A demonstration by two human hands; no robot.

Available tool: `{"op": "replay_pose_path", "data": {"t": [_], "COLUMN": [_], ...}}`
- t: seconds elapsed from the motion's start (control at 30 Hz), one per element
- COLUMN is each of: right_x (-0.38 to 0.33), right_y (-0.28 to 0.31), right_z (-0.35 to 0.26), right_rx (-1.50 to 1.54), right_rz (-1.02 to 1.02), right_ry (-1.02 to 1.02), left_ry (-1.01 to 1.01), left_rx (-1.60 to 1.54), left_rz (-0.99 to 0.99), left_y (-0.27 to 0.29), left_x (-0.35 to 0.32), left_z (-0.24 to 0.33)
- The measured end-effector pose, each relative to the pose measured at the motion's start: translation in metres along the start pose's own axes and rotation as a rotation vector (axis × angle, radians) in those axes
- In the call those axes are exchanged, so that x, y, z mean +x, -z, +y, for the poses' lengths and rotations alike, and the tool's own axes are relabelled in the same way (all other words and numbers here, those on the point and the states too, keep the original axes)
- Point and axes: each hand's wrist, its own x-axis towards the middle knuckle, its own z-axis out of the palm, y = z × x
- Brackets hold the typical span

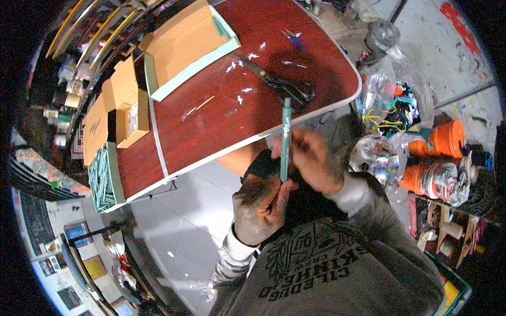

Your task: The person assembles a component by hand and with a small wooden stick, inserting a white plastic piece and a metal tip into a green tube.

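A slim teal pen-like stick (pixel 285 138) stands upright in front of the person's chest, just near the table (pixel 221 137) edge. The left hand (pixel 261 203) grips its lower end with curled fingers; the right hand (pixel 311 158) closes around its middle. Scissors (pixel 282 84) and small white scraps (pixel 240 66) lie further on the table. I think the stick may slip and fall to the floor, because only fingertips hold it.

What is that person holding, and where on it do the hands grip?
A slim teal pen-like stick, held upright. The left hand pinches its lower end; the right hand grips it around the middle.
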Motion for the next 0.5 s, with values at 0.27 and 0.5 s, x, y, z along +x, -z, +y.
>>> {"op": "replay_pose_path", "data": {"t": [0.27,0.5], "right_x": [-0.019,-0.015], "right_y": [-0.023,-0.033], "right_z": [-0.033,-0.023], "right_rx": [-0.1,-0.069], "right_rz": [0.005,-0.124], "right_ry": [0.023,-0.008], "left_ry": [0.121,0.001], "left_rx": [0.02,0.16], "left_rz": [0.145,0.177], "left_y": [0.018,0.016], "left_x": [-0.001,-0.004], "left_z": [-0.008,-0.012]}}
